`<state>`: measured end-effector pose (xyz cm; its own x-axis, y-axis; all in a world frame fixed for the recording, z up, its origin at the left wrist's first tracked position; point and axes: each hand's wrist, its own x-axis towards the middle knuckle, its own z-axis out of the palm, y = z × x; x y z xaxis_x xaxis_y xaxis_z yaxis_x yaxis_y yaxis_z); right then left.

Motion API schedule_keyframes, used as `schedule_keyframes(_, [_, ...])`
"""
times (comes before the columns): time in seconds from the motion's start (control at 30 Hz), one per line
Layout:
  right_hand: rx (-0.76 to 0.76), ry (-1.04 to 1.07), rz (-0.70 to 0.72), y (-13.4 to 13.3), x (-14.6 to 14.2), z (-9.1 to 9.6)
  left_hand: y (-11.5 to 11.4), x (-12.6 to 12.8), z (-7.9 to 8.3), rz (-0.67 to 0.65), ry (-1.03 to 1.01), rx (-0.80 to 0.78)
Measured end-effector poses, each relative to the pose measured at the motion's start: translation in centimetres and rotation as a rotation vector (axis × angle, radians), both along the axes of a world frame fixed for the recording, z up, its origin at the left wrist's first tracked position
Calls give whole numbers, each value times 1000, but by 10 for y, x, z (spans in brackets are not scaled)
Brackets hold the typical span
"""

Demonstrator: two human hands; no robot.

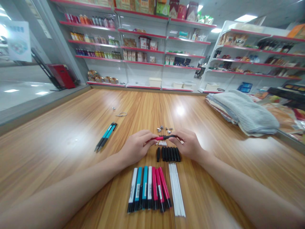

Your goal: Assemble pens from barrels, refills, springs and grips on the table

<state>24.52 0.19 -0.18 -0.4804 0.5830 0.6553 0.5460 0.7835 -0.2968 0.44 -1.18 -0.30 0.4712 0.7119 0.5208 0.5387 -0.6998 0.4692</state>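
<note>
Both my hands hold one pen (164, 137) level above the wooden table (71, 140). My left hand (137, 144) pinches its red barrel end. My right hand (189, 143) pinches its black grip end. Just below lie a row of several black grip sleeves (169, 154) and small white parts (162, 143). Beyond the pen sit several small silver tips (164, 129). Nearer to me lie several pen barrels, white, blue and red (149, 189), and beside them several white refill tubes (176, 187).
Two finished blue pens (106, 136) lie to the left. A small ring and loop (121, 114) lie farther back. Folded cloths (245, 111) are stacked at the right. Shop shelves with goods (143, 47) line the back wall.
</note>
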Motion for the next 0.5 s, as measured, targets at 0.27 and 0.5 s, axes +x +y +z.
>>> schedule_keyframes(0.27, [-81,106,-188,14,11,-8,7,-3,-7,205,-64,-84])
schedule_keyframes(0.5, [-187,-57,-215,21,15,-15,5,-1,-3,190,-15,-122])
